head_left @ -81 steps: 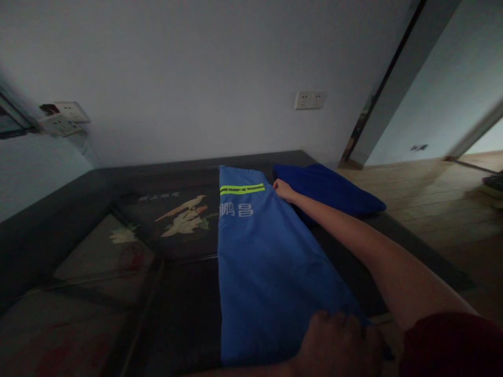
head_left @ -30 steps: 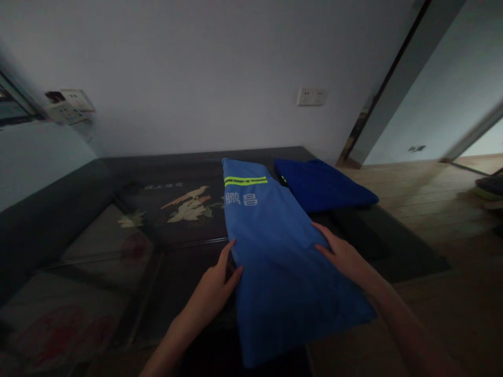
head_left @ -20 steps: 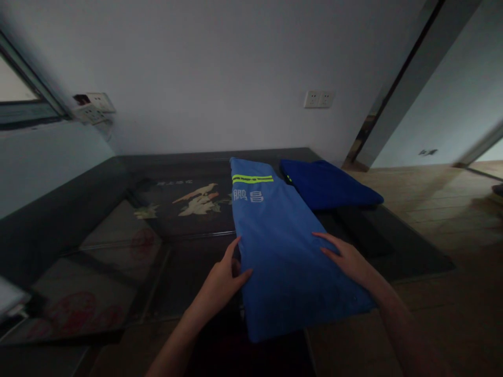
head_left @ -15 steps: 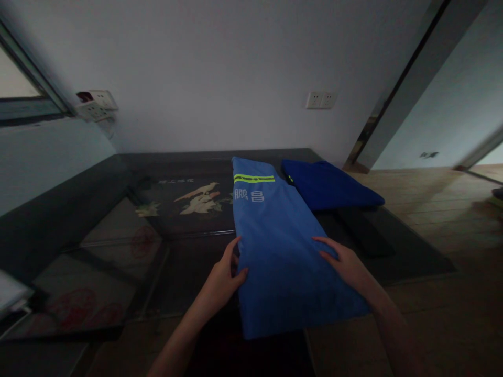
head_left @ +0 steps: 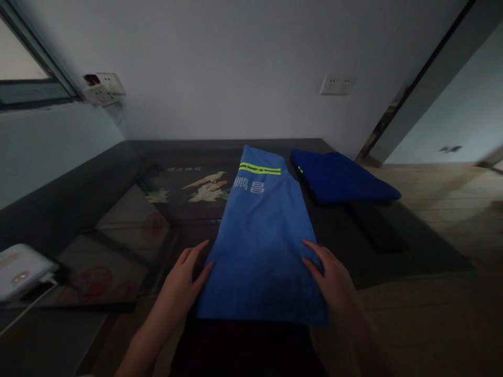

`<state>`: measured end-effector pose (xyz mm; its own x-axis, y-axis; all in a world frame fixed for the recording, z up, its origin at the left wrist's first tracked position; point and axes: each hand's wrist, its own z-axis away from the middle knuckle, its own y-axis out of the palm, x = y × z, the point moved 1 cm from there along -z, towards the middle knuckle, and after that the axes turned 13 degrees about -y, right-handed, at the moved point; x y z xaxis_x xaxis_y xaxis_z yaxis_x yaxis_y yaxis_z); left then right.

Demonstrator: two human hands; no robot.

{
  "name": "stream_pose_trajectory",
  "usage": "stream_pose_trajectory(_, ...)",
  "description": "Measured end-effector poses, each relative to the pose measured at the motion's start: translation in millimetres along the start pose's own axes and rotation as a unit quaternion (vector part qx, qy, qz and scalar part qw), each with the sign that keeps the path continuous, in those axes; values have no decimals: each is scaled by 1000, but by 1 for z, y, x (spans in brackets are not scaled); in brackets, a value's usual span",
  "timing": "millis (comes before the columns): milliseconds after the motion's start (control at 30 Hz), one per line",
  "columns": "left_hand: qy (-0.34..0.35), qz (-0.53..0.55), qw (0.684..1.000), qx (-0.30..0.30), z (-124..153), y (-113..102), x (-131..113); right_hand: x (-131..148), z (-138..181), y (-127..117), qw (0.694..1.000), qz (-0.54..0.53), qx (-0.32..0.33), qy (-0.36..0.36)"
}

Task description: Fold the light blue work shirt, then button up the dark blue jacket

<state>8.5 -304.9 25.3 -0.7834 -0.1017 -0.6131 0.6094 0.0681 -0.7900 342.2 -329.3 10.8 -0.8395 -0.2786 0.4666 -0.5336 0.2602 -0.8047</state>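
A folded blue work garment (head_left: 267, 235) lies lengthwise in front of me, with a yellow-green stripe and white printed characters near its far end. Its near end reaches the dark surface over my lap. My left hand (head_left: 186, 280) is at the garment's left edge, thumb touching the cloth and index finger stretched forward. On the opposite edge, my right hand (head_left: 332, 275) rests its fingertips and thumb on the fabric, spread apart. Both hands look open; some of their fingers are hidden.
A darker blue folded garment (head_left: 341, 178) lies at the right on the dark glass-like tabletop (head_left: 188, 204), near a black flat object (head_left: 375, 228). A white device (head_left: 25, 269) with a cable sits at the left. Behind is a wall with sockets (head_left: 338, 85).
The near end of the blue garment has swung to the left, so it lies straighter before me. Both hands have moved left with its edges. The view has turned slightly.
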Motion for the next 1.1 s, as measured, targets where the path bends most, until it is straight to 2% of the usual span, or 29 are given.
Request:
stream_pose_trajectory(133,-8,-22,999,-35,17,-12,16,-6,19,-25,998,23,-42,35)
stream_pose_trajectory(233,11,-24,1000,4,27,-12,21,-10,39,-38,995,7,-6,100)
stream_pose_trajectory(367,10,-24,999,39,36,-1,12,-10,61,-28,981,-87,107,137)
stream_pose_trajectory(433,-4,-24,999,43,37,1,6,-8,64,-17,972,-143,129,134)
stream_pose_trajectory(533,-51,-13,995,80,37,-3,0,-8,63,-8,954,-224,146,138)
stream_pose_trajectory(633,-114,32,984,131,34,-7,-1,-7,61,-8,932,-295,143,157)
stream_pose_trajectory(767,-161,155,957,183,32,-4,-3,-6,61,-12,916,-333,122,187)
stream_pose_trajectory(900,-202,241,925,213,36,3,-8,-7,64,-12,921,-325,102,187)
stream_pose_trajectory(1100,-245,302,896,215,40,8,-10,-7,63,-13,948,-249,91,176)
